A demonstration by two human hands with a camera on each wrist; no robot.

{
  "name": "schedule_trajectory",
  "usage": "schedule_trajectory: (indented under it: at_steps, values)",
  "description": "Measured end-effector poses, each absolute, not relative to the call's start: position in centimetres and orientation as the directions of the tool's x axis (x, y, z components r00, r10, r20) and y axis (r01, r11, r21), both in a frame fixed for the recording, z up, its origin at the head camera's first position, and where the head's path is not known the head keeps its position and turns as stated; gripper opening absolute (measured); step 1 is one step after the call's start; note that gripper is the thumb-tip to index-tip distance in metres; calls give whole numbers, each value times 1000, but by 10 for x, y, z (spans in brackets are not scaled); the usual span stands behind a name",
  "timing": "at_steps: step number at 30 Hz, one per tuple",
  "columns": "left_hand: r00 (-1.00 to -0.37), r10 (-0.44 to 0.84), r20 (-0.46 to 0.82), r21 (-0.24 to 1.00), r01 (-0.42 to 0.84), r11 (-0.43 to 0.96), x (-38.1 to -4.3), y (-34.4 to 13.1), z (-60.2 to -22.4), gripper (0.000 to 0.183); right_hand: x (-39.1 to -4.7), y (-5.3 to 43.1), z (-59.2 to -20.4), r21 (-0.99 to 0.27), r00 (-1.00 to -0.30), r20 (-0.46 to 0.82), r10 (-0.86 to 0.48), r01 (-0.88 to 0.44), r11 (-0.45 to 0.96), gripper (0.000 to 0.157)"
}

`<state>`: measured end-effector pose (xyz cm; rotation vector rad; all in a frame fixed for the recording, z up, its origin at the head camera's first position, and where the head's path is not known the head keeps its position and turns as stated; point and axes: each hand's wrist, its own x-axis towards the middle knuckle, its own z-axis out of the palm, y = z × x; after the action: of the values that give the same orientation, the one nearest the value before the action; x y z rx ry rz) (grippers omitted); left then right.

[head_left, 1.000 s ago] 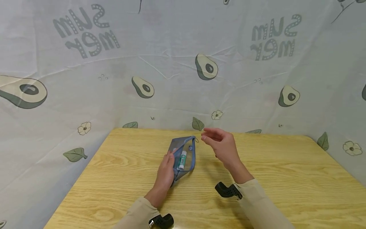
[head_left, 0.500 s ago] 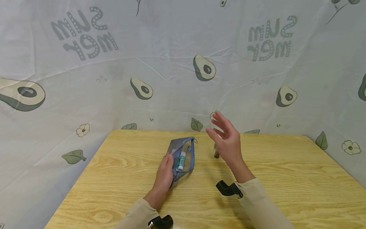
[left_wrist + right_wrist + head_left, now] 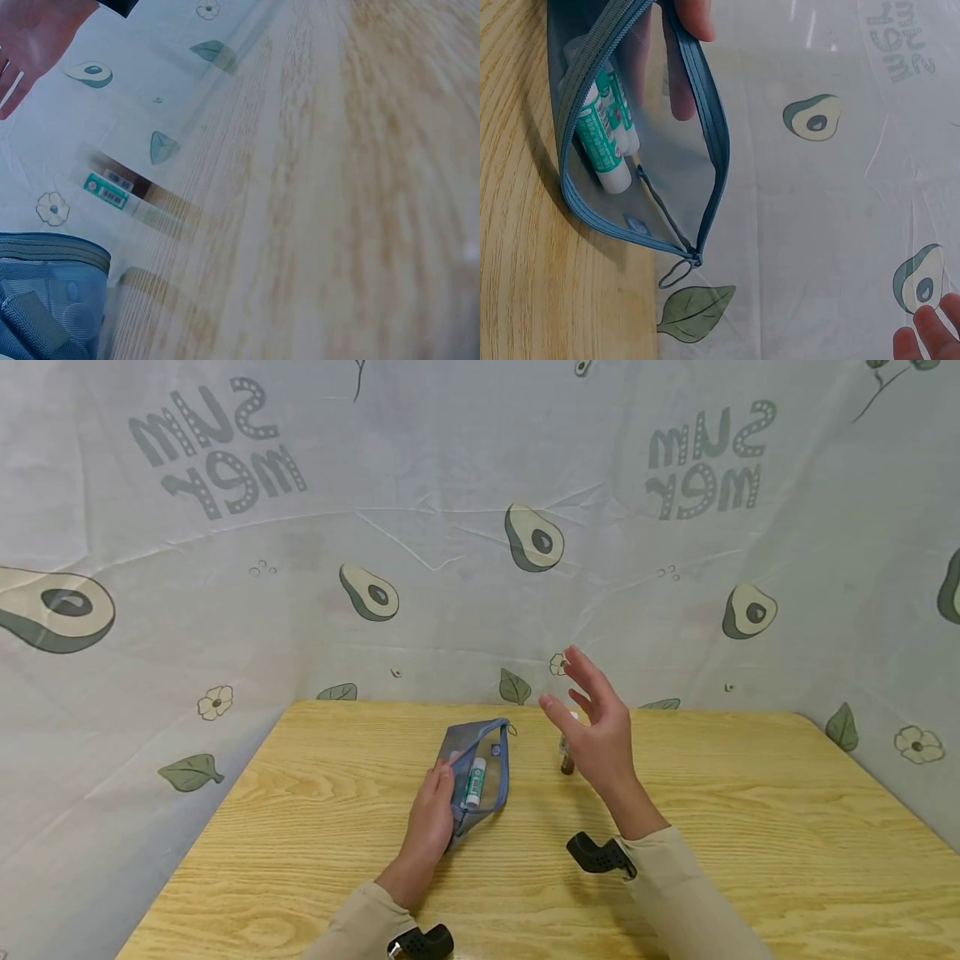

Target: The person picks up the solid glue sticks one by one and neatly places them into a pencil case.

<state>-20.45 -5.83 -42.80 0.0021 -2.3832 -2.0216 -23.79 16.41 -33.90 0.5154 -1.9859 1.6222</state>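
Observation:
My left hand [image 3: 429,814] grips a blue mesh zip pouch [image 3: 459,743] by its near side, and its mouth gapes toward the right. At least two green-and-white glue sticks [image 3: 600,142] lie inside, seen best in the right wrist view. To the right, my right hand [image 3: 600,735] is raised above the table, fingers apart and nothing held. Partly hidden behind it stands a small dark-based tube [image 3: 567,760]. From the left wrist, this brown tube [image 3: 127,177] appears beside a green-labelled stick [image 3: 105,192], both upright on the table.
The wooden table [image 3: 300,777] reaches back to a pale hanging cloth [image 3: 450,568] printed with avocados and leaves. A zipper-pull loop [image 3: 679,271] hangs from the pouch's far corner. Black wrist cameras [image 3: 600,853] sit at both cuffs.
My right hand has moved up and right, away from the pouch, and its fingers have spread. The dark-based tube has come into view behind it. My left hand keeps its grip on the pouch.

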Motion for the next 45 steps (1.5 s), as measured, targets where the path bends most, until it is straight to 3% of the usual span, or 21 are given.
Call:
schedule_trajectory:
  at_steps: [8,17,45]
  values:
    - [-1000,-27,-13,985,-18,172,-205,-59,-429,62,-237,166,-337,-787,-800,599,39,-580,211,68]
    - [-999,-3,39,985,37,166,-205,-58,-430,57,-238,174,-334,-816,-817,567,103,-542,200,60]
    - [-1000,-12,27,987,25,158,-204,-59,-428,55,-240,186,-328,-880,-864,470,181,-442,175,48]
